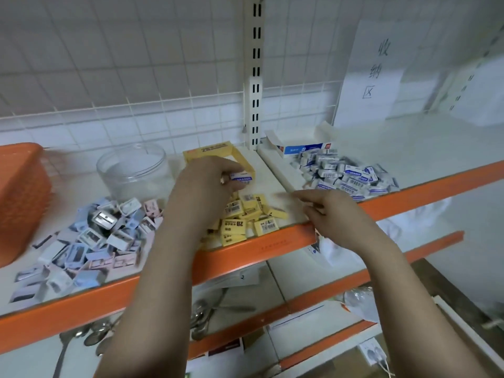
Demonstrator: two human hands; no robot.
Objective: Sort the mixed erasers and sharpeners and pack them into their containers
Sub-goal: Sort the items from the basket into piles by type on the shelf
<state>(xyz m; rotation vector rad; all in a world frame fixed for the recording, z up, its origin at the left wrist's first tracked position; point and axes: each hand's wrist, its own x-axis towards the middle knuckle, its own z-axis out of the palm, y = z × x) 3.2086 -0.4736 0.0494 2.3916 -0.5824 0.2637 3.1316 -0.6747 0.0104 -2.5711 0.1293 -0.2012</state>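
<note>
My left hand (207, 178) pinches a white-and-blue eraser (241, 178) above a pile of yellow erasers (245, 216), just in front of the open yellow box (207, 154). My right hand (327, 211) hovers over the shelf's front edge with its fingers loosely extended, holding nothing. A heap of white-and-blue erasers (346, 173) lies to the right, in front of an open white-and-blue box (297, 145). A pile of pastel sharpeners (92, 236) covers the left of the shelf, before a clear round jar (133, 170).
An orange basket (21, 197) stands at the far left. The shelf has an orange front rail (245, 255) and a white upright post (255, 77) at the back. A paper sign (373, 72) leans at the right. Spoons and packets lie on the lower shelves.
</note>
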